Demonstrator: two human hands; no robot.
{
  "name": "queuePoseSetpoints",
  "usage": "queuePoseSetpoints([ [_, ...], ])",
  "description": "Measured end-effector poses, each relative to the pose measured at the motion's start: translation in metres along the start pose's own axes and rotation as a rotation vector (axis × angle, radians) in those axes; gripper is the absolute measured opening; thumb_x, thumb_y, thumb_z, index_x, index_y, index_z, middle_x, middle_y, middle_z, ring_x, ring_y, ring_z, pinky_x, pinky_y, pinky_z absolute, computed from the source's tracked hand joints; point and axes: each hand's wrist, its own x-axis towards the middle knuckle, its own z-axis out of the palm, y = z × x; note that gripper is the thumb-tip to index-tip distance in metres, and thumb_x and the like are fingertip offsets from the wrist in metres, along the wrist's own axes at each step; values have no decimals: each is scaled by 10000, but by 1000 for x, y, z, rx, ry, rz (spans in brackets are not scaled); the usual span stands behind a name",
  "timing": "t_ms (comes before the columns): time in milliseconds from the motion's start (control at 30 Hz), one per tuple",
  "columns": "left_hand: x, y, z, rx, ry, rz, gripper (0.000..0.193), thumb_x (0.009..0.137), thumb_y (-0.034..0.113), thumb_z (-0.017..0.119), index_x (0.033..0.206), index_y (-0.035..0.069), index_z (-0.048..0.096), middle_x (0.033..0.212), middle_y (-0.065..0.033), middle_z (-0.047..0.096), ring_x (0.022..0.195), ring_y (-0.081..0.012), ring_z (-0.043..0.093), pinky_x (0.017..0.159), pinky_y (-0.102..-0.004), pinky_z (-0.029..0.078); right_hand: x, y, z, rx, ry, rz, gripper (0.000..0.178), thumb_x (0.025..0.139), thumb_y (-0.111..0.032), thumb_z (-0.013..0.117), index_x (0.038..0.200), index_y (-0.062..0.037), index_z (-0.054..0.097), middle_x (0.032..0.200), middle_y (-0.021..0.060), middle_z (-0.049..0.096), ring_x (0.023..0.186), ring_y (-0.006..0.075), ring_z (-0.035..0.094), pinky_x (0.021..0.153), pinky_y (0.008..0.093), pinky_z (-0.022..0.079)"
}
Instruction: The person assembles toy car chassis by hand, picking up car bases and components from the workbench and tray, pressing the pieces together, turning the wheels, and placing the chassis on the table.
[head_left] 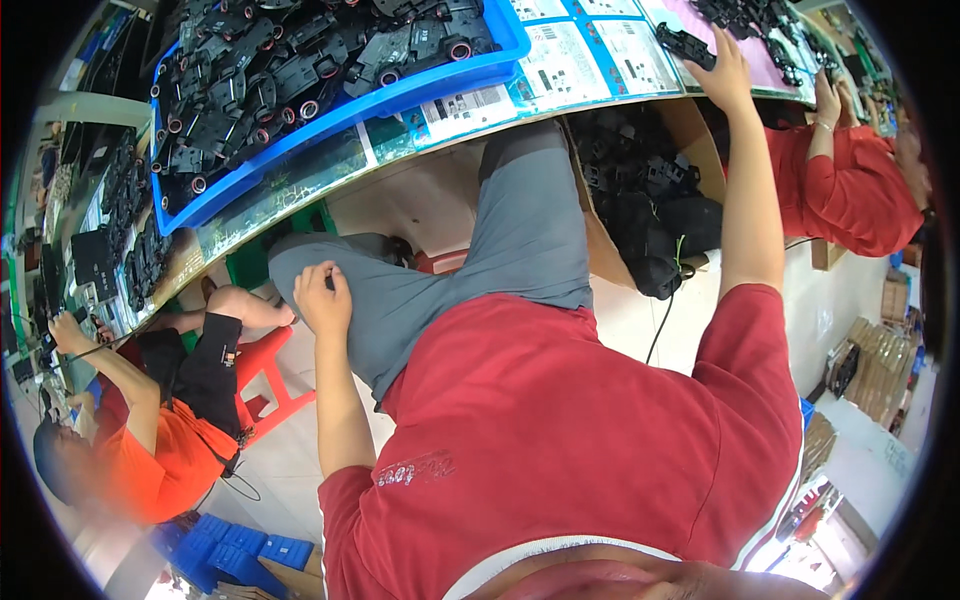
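My right hand (727,78) is stretched out over the table at the upper right. Its thumb and fingers are around the near end of a black toy car chassis (685,44), which lies at the edge of a pink mat (700,28). My left hand (323,300) rests on my left thigh, fingers curled. A small dark spot shows between its fingertips, too small to name. A blue tray (400,92) full of black chassis with red-ringed wheels (309,109) stands on the table in front of me.
Printed sheets (560,62) lie on the table (300,198). Beneath it, by my right leg, stands a cardboard box (712,165) of black parts. Co-workers sit left in an orange shirt (165,465) and right in a red shirt (850,195). A red stool (268,385) is at the left.
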Motion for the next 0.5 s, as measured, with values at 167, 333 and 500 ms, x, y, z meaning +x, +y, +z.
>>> queuePoseSetpoints([
  [167, 30, 23, 23, -315, -124, -102, 111, 896, 88, 656, 968, 18, 702, 839, -104, 636, 735, -243, 622, 694, -357, 503, -15, 27, 0, 280, -313, 182, 744, 833, -389, 786, 1385, 41, 532, 1341, 289, 590, 1255, 396, 576, 1070, 426, 437],
  [333, 28, 75, 33, -560, -201, -115, 134, 922, 139, 685, 977, 18, 698, 839, -91, 644, 720, -191, 618, 681, -315, 505, -45, -123, -88, 565, -381, 434, 641, 795, -331, 831, 1235, 87, 627, 1188, 252, 684, 1139, 312, 652, 980, 373, 486],
  [500, 26, 154, 31, -1488, -714, -225, 679, 955, 255, 689, 1504, 72, 333, 1203, -99, 634, 842, -128, 629, 702, -256, 508, -82, -256, -154, 985, -540, 115, 694, 713, -301, 900, 1256, 37, 631, 1211, 191, 665, 1116, 311, 648, 987, 398, 496],
])
